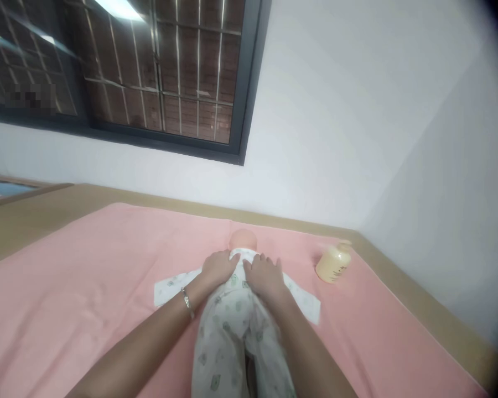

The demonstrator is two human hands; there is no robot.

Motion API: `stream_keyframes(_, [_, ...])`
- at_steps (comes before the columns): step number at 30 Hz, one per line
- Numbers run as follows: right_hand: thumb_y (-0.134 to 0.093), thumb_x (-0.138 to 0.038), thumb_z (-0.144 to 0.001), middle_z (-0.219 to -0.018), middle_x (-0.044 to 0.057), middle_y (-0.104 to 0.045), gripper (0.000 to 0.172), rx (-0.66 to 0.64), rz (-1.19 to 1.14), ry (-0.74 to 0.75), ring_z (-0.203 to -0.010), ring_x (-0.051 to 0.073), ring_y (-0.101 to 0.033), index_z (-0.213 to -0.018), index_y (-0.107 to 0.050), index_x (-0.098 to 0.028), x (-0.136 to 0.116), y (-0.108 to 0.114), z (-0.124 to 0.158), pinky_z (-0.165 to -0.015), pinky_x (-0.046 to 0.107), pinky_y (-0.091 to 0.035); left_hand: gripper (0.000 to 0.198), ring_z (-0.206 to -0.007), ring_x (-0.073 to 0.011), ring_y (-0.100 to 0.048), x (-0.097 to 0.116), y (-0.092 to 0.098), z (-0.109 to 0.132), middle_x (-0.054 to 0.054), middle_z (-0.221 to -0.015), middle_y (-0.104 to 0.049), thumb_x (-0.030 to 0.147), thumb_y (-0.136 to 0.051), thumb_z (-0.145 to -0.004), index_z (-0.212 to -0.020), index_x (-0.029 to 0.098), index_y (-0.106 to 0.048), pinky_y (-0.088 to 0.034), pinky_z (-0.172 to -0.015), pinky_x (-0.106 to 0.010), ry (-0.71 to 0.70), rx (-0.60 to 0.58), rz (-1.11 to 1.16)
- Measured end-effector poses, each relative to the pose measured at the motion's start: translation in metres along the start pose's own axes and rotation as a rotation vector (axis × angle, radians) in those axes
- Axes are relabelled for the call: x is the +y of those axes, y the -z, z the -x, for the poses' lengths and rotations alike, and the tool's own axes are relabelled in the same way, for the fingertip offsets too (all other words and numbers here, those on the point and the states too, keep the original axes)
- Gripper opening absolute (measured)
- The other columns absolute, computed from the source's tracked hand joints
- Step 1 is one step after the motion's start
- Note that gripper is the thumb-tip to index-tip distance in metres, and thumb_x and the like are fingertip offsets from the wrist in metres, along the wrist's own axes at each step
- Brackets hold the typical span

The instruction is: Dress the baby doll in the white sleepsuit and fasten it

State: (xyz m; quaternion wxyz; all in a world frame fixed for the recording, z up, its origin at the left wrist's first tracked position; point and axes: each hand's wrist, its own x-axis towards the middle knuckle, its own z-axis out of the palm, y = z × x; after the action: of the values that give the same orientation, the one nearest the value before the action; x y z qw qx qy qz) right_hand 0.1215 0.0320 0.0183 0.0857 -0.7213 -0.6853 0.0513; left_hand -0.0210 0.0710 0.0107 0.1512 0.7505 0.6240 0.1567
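Two hands [221,267] [266,278] (bracelet [187,302] on left) touch a doll [234,316].

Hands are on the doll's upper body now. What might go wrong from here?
The sheet is wrinkled under the doll, so a shove from either hand might drag it and tip the bottle to the right.
The bracelet on the left wrist lies near the doll's sleeve and may snag the fabric.
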Motion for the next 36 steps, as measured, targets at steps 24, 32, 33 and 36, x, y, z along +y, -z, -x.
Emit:
stream_keyframes(24, [-0.015, -0.052, -0.096, -0.122, 0.021, -0.060, 0.066, -0.072, -0.171, -0.015, -0.115, 0.032, -0.052, -0.120, -0.059, -0.009, 0.015, 0.009, -0.015, -0.101, 0.048, -0.026, 0.051, -0.107, -0.0288, -0.059, 0.027, 0.003, 0.015, -0.020, -0.113, -0.064, 0.045, -0.025, -0.093, -0.107, 0.010, -0.060, -0.040, -0.090, -0.036, -0.008, 0.049, -0.139])
stream_keyframes(32, [-0.020, -0.052, -0.096, -0.118, 0.023, -0.061, 0.064, -0.015, -0.091, -0.018, -0.112, 0.033, -0.053, -0.118, -0.060, -0.007, 0.014, 0.009, -0.008, -0.103, 0.051, -0.022, 0.048, -0.104, -0.0270, -0.060, 0.021, 0.003, 0.010, -0.017, -0.113, -0.066, 0.045, -0.028, -0.092, -0.105, 0.012, -0.061, -0.042, -0.085, -0.032, -0.049, 0.013, -0.133])
stream_keyframes(33, [-0.021, -0.052, -0.096, -0.120, 0.024, -0.060, 0.064, 0.007, -0.070, 0.020, -0.114, 0.034, -0.052, -0.120, -0.059, -0.007, 0.011, 0.011, -0.002, -0.103, 0.050, -0.022, 0.051, -0.102, -0.0270, -0.061, 0.019, 0.003, 0.007, -0.017, -0.112, -0.066, 0.048, -0.027, -0.092, -0.104, 0.013, -0.061, -0.042, -0.083, -0.032, -0.022, 0.005, -0.101])
stream_keyframes(36, [-0.023, -0.052, -0.096, -0.124, 0.024, -0.057, 0.063, 0.020, -0.035, 0.116, -0.118, 0.034, -0.048, -0.122, -0.058, -0.007, 0.003, 0.017, 0.013, -0.106, 0.049, -0.019, 0.058, -0.099, -0.0271, -0.063, 0.015, 0.003, 0.002, -0.017, -0.108, -0.068, 0.056, -0.022, -0.092, -0.102, 0.014, -0.061, -0.043, -0.080, -0.032, 0.055, -0.026, -0.027])
